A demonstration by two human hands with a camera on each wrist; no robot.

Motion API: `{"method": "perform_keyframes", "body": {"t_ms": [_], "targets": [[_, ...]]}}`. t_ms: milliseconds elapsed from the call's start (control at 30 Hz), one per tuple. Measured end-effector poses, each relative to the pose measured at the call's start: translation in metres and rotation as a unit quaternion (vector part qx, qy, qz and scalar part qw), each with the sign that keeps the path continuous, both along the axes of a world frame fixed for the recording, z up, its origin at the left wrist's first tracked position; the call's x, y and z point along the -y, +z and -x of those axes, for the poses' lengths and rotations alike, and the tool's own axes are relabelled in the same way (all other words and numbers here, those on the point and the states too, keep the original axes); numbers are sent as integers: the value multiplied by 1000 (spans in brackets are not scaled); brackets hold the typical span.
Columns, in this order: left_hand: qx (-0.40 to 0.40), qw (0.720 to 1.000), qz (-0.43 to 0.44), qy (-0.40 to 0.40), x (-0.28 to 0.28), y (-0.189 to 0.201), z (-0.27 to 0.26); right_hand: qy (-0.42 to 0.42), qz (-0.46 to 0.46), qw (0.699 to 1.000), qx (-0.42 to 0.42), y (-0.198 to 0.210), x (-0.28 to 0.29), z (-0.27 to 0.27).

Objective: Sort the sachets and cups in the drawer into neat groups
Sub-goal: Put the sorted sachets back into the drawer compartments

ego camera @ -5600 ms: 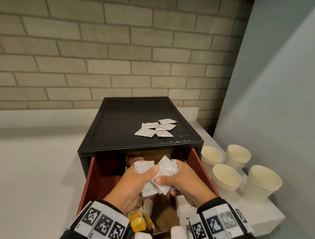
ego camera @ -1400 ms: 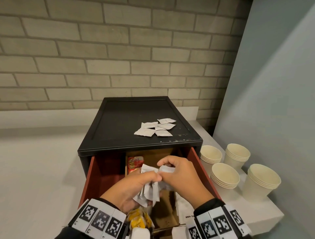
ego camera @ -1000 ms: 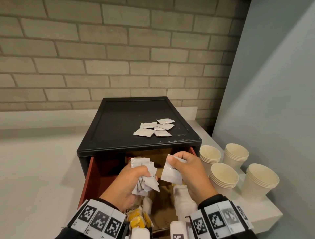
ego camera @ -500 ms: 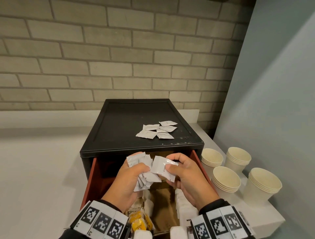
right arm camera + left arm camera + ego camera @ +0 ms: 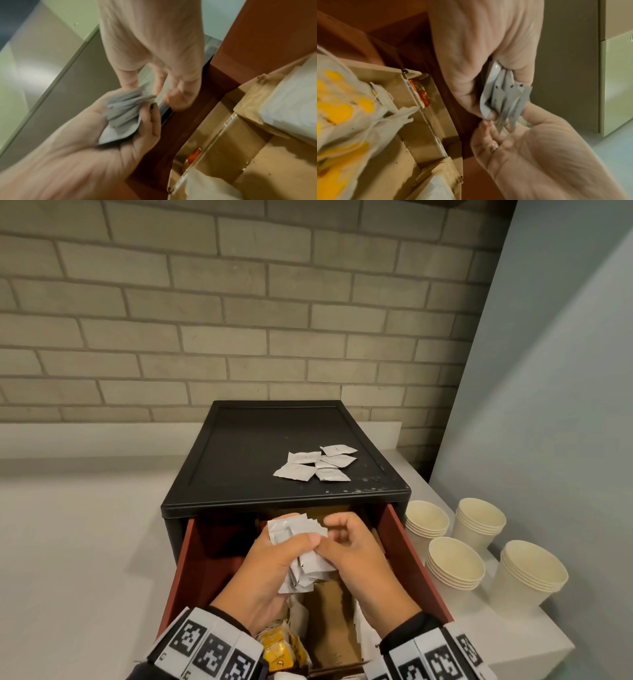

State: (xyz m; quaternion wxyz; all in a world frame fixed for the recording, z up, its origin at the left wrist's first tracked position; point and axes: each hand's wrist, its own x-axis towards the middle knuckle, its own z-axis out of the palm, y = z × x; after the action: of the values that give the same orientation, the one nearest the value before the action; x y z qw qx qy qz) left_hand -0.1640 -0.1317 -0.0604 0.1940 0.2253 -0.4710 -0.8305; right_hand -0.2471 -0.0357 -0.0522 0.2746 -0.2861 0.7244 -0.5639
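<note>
Over an open red drawer (image 5: 416,556), a person's left hand (image 5: 263,570) grips a fanned bunch of small white paper sachets (image 5: 301,549), thumb pressed across the front of the stack and fingers curled behind it. The right hand (image 5: 356,559) sits just beside it, touching the bunch at its right edge, fingers loosely curled; whether it pinches a sachet or merely touches the stack cannot be told. In the left wrist view the sachets (image 5: 503,100) hang edge-down from the gripping hand above the other hand's upturned palm (image 5: 530,148).

The drawer slides out from a black plastic cabinet (image 5: 260,467) standing on a white desk (image 5: 85,542) against a grey brick wall (image 5: 239,320). A second small pile of white sachets (image 5: 315,463) lies on the cabinet's top, well apart from the hands. Inside the drawer, brown cardboard dividers (image 5: 329,628) hold yellow-printed tea bags (image 5: 279,648) near the left wrist. Four stacks of cream paper cups (image 5: 455,559) stand on the desk to the drawer's right.
</note>
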Motion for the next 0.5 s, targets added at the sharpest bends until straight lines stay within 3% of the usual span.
{"method": "perform_keyframes", "body": {"t_ms": [67,133,267,400,500], "targets": [[23,1000,-11,-17,0,-1,0,57,14,990,125,1,0,-1],[50,999,-7,-19,-2,-4,1,117,28,975,188,2,-2,-5],[112,993,12,23,-4,-5,3,176,-1,975,133,-5,1,-9],[153,988,9,15,-5,-4,6,138,-37,989,43,-9,4,-7],[131,991,23,11,-9,-4,7,108,-37,993,-28,-9,6,-8]]}}
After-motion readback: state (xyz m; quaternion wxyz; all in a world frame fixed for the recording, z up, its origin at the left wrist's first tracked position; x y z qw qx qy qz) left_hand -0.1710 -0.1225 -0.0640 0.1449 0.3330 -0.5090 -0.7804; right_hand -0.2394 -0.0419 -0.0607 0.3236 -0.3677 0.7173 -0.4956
